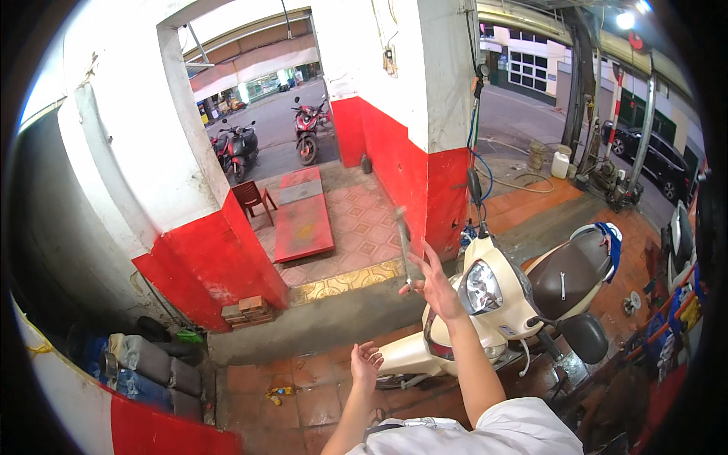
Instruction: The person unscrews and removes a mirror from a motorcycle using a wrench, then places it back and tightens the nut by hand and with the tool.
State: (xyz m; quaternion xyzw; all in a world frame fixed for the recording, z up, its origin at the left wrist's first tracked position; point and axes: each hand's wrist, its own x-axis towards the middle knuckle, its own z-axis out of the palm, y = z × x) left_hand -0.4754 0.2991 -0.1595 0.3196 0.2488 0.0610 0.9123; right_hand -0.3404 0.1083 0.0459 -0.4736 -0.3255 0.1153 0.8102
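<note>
My right hand [440, 292] is raised beside the cream scooter's front, fingers spread, with a long, motion-blurred metal wrench [403, 239] upright at its fingertips; I cannot tell whether it grips it. Lower and to the left, my left hand [366, 360] has loosely curved fingers, apart, with nothing in them. The cream scooter [481, 334] stands before me at the right, with its headlight, dark mirror and brown seat. A second wrench [563, 285] lies on that seat, and a blue cloth [613, 254] is at the seat's rear.
A red-and-white pillar [447, 189] rises behind the scooter. A concrete step [303, 337] leads to a red board [299, 231] and dark chair [250, 197]. Jerrycans [152, 356] stand lower left, bricks [246, 311] by the wall, cluttered equipment [675, 326] at right. Parked scooters [307, 133] are outside.
</note>
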